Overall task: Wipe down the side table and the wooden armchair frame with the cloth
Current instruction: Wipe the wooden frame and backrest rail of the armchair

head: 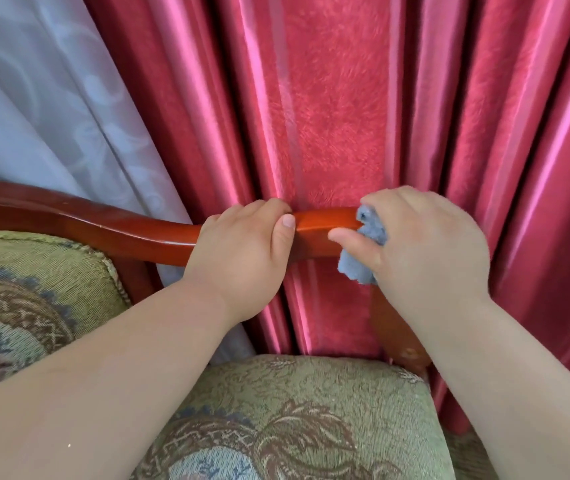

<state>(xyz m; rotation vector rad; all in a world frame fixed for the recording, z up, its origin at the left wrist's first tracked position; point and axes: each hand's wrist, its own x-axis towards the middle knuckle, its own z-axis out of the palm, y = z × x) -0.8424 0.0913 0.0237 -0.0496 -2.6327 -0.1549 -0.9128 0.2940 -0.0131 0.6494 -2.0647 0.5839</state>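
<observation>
Left hand (242, 251) is gripping the wooden armrest (325, 225) at the middle of the frame, fingers curling over the top and the thumb pressing on the near face. Right hand (425, 247) is closing around a blue-grey cloth (368, 244) just to the right, bunching it against the end of the same armrest; the thumb is pointing left along the wood, and part of the cloth is hanging below the palm. A short bare stretch of reddish wood is showing between the two hands.

The armrest is running left from the hands, curving and rising toward the left edge of the frame as part of the armchair frame (68, 216). A wooden upright (394, 327) is dropping from under the right hand down to the seat.

Seat cushion (311, 410) is lying at the bottom centre, olive-green with a brown leaf pattern; both forearms are crossing over it. A matching padded back cushion (34, 278) is sitting at lower left.

Red curtain (345, 98) is hanging in folds behind the armrest, filling the upper centre and right. Pale sheer curtain (34, 98) is filling the upper left.
</observation>
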